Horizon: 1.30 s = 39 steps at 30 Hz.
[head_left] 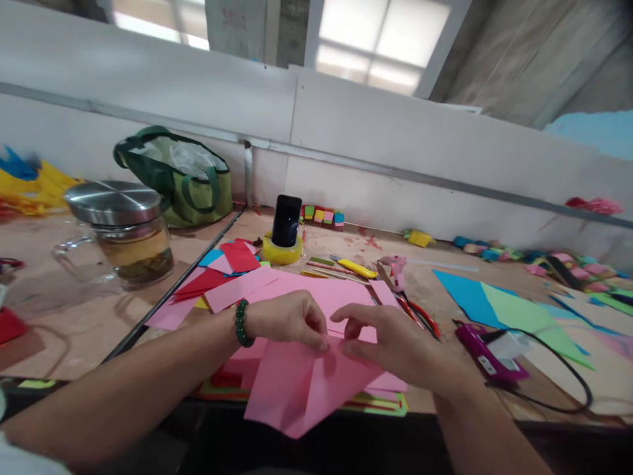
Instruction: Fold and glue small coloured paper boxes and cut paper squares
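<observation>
A folded sheet of pink paper (281,389) hangs tilted past the table's front edge, a crease running down its middle. My left hand (291,320), with a green bead bracelet (242,323) at the wrist, pinches its upper edge between thumb and curled fingers. On the right side of the same sheet is my right hand (395,340). Its thumb lies against the paper near the upper edge, with the forefinger bent above and apart from the thumb; the outer fingers are hidden. More pink sheets (341,297) lie stacked beneath both hands.
Behind the sheets stand a phone (287,221) on a yellow tape roll (281,251), a yellow cutter (357,268) and a pink glue gun (394,270). Red-handled pliers (425,320) and a purple device (492,356) with a cable lie right. A glass teapot (133,247) and green bag (202,198) stand left.
</observation>
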{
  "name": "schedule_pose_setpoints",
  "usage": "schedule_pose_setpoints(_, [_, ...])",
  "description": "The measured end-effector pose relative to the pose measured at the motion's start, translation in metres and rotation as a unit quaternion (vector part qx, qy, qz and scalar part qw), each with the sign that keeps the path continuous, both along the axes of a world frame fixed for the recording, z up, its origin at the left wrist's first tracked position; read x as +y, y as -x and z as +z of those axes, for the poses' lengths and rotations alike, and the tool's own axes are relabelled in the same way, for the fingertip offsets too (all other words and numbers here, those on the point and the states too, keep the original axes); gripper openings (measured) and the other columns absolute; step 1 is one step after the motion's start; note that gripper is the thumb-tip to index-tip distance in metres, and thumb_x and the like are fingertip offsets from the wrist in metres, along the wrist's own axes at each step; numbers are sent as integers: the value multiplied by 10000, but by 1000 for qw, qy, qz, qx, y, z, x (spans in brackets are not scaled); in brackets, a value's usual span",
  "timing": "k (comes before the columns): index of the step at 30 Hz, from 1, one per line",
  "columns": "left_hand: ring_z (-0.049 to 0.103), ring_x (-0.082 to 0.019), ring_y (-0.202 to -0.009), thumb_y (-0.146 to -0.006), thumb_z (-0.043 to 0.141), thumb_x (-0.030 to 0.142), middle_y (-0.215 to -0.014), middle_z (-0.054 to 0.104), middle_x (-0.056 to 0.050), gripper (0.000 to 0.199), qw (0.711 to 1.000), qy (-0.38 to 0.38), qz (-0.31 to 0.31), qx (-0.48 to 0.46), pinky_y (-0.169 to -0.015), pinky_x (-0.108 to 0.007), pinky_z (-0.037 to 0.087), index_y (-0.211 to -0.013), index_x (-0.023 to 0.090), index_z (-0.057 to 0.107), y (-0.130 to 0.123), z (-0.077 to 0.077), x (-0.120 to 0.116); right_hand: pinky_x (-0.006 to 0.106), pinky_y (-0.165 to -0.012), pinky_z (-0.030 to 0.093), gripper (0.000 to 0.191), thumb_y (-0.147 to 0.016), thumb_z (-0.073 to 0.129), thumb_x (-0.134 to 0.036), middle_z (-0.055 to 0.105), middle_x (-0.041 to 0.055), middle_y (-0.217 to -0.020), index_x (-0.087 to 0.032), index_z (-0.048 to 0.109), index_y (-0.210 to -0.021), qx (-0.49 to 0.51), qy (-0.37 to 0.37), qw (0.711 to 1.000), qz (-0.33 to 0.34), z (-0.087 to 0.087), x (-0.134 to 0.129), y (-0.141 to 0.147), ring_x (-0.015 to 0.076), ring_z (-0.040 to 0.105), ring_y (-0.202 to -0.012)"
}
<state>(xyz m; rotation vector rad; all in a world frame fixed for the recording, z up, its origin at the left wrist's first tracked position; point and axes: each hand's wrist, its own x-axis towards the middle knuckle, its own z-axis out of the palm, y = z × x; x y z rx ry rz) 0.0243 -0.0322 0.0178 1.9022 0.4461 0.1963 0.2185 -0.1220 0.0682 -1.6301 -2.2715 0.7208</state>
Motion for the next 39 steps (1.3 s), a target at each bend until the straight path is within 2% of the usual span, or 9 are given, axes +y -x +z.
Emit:
schedule_pose_setpoints(5, [411,-78,-508,-764,631,302,-530,502,39,193,980,-188,-31,58,-472,-194,294,-708,126,688,1,35,11,203,-538,410,205,-735,630,-190,647,-17,-681,-182,625,-940,134,74,988,24,-4,26,-7,108,568,-603])
schedule_pose_setpoints(10, [558,-211,-934,-852,571,294,-1064,635,-99,272,838,-524,151,35,-776,-313,401,-1076,159,641,-2,50,8,209,-492,392,294,-621,722,-244,595,-45,-558,-167,551,-848,224,82,967,-91,-44,64,-16,112,557,-523])
schedule_pose_setpoints(12, [541,-247,-1002,-896,500,282,-1071,634,-115,229,804,-577,128,67,-838,-372,383,-998,162,666,-6,37,-4,207,-470,378,240,-631,678,-196,586,-53,-532,-170,540,-824,207,71,969,-113,-64,72,-15,106,538,-486])
schedule_pose_setpoints(15, [558,-241,-948,-932,428,420,-980,660,-105,362,807,-581,34,96,-847,-393,379,-921,150,670,-11,3,-24,207,-465,367,192,-656,612,-139,606,-44,-545,-168,549,-835,178,45,975,-124,-86,72,-12,109,541,-491])
schedule_pose_setpoints(19, [555,-251,-896,-891,378,611,-911,663,-112,570,812,-573,11,108,-856,-418,372,-924,114,655,-12,-28,-41,211,-501,374,221,-674,576,-105,644,-25,-604,-169,569,-886,133,9,983,-125,-94,66,-9,120,573,-554])
schedule_pose_setpoints(28, [514,-300,-1079,-743,331,805,-1163,610,-172,914,810,-569,63,129,-1022,-449,276,-1208,50,549,13,-51,-73,219,-510,359,177,-733,598,-145,643,-29,-633,-181,587,-906,62,-30,990,-121,-95,65,-9,119,560,-566])
schedule_pose_setpoints(33, [465,-312,-1184,-768,357,777,-1278,558,-170,905,831,-525,109,150,-1050,-460,254,-1330,74,448,33,-61,-88,261,-574,395,96,-791,610,-202,668,15,-718,-183,620,-884,25,-62,989,-129,-89,56,-5,156,577,-646])
schedule_pose_setpoints(35, [476,-310,-1163,-771,379,767,-1268,565,-155,879,840,-507,115,155,-1043,-466,268,-1329,92,453,35,-59,-89,303,-685,428,93,-807,585,-142,691,61,-845,-175,645,-869,-9,-125,989,-82,-85,48,0,191,583,-786])
schedule_pose_setpoints(39, [496,-301,-1101,-736,433,778,-1186,596,-130,835,852,-486,118,154,-1047,-475,273,-1227,111,538,32,-54,-86,328,-808,445,192,-870,504,-94,695,79,-882,-165,668,-797,-92,-251,943,199,-81,26,13,200,550,-867])
